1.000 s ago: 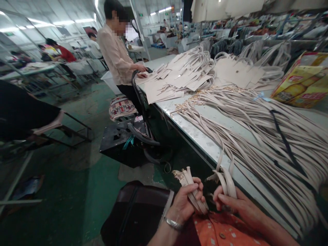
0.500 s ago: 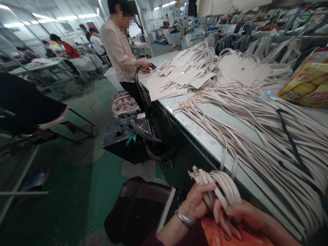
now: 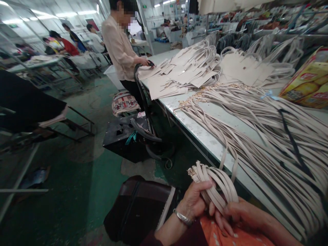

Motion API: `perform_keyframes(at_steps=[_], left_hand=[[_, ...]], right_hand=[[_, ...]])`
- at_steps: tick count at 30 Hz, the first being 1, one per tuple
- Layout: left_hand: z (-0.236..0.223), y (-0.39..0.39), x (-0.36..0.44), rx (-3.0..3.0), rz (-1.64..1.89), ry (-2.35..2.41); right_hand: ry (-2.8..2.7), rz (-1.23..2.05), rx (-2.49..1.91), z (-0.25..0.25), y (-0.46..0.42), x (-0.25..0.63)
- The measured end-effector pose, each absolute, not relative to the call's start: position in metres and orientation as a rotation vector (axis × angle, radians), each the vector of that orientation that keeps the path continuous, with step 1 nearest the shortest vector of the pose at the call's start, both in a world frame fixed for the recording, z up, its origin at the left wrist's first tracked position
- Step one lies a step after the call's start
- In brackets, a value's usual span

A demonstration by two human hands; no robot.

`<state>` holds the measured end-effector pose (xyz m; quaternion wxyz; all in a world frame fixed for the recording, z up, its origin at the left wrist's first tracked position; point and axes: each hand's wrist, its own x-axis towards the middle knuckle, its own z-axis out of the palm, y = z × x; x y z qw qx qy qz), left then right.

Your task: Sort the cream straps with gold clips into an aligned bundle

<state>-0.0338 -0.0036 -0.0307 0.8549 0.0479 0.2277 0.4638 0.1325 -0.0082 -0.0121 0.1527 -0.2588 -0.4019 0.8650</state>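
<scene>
Beige straps (image 3: pixel 217 184) sit bunched in both hands just off the counter's near edge (image 3: pixel 205 150) — left hand (image 3: pixel 193 205) clenched round the bundle, right hand (image 3: pixel 237 215) pinching its lower run. Best to keep the metal ends level and the grip firm, so no strap slips.

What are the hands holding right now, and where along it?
Both the left hand and the right hand grip a bundle of beige straps, near its folded, metal-tipped end.
</scene>
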Motion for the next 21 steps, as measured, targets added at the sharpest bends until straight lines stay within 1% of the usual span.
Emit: perform_keyframes(at_steps=[3,6,8,10,15,18,21], left_hand=[[-0.027,-0.001,-0.043,0.114,1.008,0.481],[-0.026,0.000,-0.053,0.112,1.033,0.436],[-0.030,0.000,-0.058,0.123,1.024,0.451],[-0.035,0.000,-0.060,0.169,0.935,0.520],[-0.048,-0.003,-0.057,0.188,0.704,0.712],[-0.051,-0.004,-0.052,0.176,0.695,0.645],[-0.049,-0.004,-0.047,0.119,0.757,0.531]], right_hand=[[-1.069,2.420,-0.843,0.000,-0.007,0.130],[-1.123,2.420,-0.965,0.015,-0.003,0.124],[-1.210,2.418,-0.984,0.020,0.000,0.123],[-1.340,2.380,-0.981,0.021,0.002,0.124],[-1.802,2.092,-1.064,0.018,0.005,0.131],[-1.871,2.112,-1.151,0.019,0.006,0.131],[-1.959,2.090,-1.182,0.020,0.009,0.128]])
